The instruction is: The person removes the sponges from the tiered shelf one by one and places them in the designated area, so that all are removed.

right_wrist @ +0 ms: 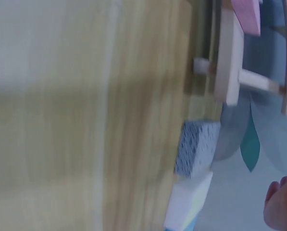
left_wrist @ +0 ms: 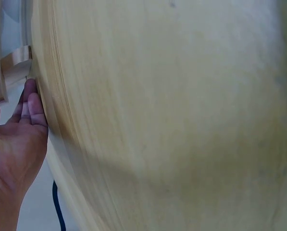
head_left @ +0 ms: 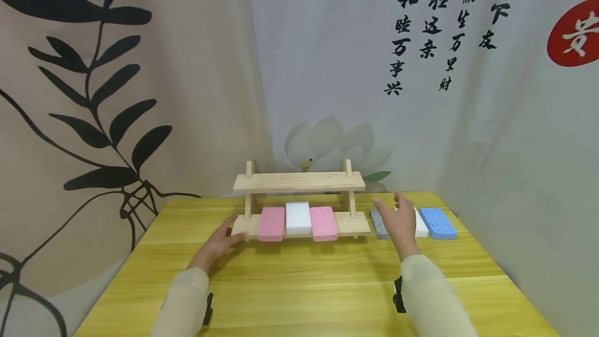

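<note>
A two-tier wooden rack (head_left: 299,182) stands toward the back of the table. On its lower shelf lie a left pink sponge (head_left: 271,224), a white sponge (head_left: 298,218) and a right pink sponge (head_left: 324,223). My left hand (head_left: 218,243) holds the left end of the lower shelf, thumb at the front and fingers round the end. To the right of the rack, my right hand (head_left: 400,222) is raised with spread fingers, holding nothing. Below it are a grey sponge (right_wrist: 197,147) and another white sponge (right_wrist: 187,201), partly hidden by the hand in the head view.
A blue sponge (head_left: 438,223) lies at the right of that row. The yellow wood-grain table (head_left: 290,285) ends at a printed curtain (head_left: 323,66) behind the rack. The rack's upper shelf (head_left: 299,181) has nothing on it.
</note>
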Demonstrator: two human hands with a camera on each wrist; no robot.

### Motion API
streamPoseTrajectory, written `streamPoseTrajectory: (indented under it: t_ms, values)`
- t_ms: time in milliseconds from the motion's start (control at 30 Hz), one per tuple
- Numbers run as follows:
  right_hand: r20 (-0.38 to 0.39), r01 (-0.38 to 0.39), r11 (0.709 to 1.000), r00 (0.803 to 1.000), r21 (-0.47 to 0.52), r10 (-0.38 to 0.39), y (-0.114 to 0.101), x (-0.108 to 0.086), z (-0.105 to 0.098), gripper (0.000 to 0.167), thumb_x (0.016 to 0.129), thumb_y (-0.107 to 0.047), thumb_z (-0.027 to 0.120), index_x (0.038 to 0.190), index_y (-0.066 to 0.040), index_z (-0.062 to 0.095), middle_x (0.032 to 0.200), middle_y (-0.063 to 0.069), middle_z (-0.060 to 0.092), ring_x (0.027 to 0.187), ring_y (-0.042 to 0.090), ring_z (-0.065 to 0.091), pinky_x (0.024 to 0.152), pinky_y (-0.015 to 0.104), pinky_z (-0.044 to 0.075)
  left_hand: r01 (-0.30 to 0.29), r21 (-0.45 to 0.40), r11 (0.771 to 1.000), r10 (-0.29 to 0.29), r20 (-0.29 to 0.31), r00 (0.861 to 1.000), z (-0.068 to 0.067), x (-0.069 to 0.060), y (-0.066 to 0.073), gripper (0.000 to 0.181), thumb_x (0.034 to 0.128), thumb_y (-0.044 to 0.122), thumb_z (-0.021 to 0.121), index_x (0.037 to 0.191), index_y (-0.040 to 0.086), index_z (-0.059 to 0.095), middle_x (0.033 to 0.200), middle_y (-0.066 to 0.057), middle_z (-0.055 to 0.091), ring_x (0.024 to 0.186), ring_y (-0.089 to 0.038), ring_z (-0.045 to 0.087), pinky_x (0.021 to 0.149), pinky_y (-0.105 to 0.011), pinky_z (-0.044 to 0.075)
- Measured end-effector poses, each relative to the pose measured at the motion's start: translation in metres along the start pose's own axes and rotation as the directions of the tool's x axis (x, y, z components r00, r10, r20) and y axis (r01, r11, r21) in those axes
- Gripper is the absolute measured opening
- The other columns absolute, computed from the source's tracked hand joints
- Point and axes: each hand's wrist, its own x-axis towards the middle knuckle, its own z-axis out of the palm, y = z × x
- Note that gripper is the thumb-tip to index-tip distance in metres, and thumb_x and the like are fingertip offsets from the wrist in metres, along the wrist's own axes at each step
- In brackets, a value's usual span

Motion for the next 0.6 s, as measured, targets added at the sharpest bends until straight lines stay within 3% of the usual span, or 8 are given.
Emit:
streamPoseTrajectory:
  t_ms: [300, 600]
  values:
    - [0.031, -0.003, 1.0, 1.0, 0.029, 0.002, -0.005, -0.021, 0.037, 0.085, 0.094, -0.046, 0.066, 0.153, 0.002, 0.029, 0.147, 0.022, 0.036, 0.134, 0.039, 0.036, 0.106, 0.056, 0.035, 0.016, -0.008, 1.0, -0.016, 0.005, 1.0, 0.0, -0.002, 0.002, 0.093, 0.0923, 0.048, 0.068, 0.16, 0.017, 0.013, 0.141, -0.029, 0.044, 0.122, -0.039, 0.052, 0.101, -0.058, 0.039]
    - [0.037, 0.021, 1.0, 0.999, 0.02, -0.021, -0.011, -0.039, 0.07, 0.086, 0.09, -0.046, 0.071, 0.15, 0.003, 0.034, 0.143, 0.022, 0.042, 0.131, 0.039, 0.04, 0.105, 0.055, 0.036, 0.003, 0.013, 1.0, -0.003, 0.005, 1.0, 0.0, -0.003, 0.004, 0.087, 0.0956, 0.045, 0.065, 0.16, 0.016, 0.013, 0.143, -0.031, 0.041, 0.125, -0.043, 0.049, 0.102, -0.06, 0.037]
